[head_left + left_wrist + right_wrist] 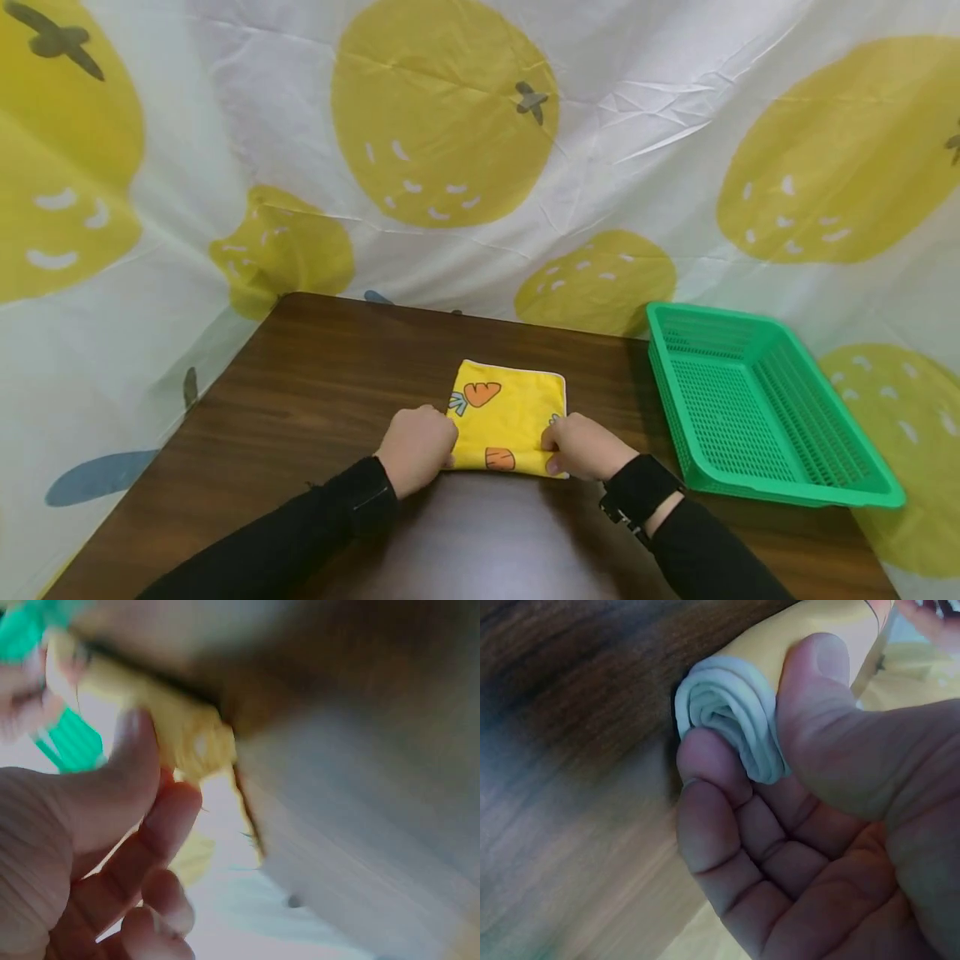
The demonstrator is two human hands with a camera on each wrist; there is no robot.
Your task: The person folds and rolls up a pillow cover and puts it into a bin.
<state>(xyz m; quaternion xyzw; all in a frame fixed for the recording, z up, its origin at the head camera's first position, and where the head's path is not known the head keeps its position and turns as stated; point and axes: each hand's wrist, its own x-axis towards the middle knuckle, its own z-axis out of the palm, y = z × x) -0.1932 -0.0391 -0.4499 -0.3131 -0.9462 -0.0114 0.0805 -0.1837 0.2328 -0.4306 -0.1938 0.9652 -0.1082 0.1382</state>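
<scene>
A yellow cloth (510, 408) printed with orange carrots lies on the table, its near edge rolled up. At the left end of the roll, my left hand (420, 446) pinches the fabric between thumb and forefinger; the left wrist view shows this grip, somewhat blurred. My right hand (588, 446) holds the opposite end. In the right wrist view, the thumb presses on the outside of the rolled cloth (739, 712) and a fingertip touches its pale, spiralled end. Beyond the roll, the rest of the cloth spreads flat, away from me.
A green plastic basket (750, 417) with mesh sides stands to the right of the cloth, near the table's right edge. The dark brown wooden table (322, 375) ends against a white curtain (450, 267) with yellow fruit prints at the back and sides.
</scene>
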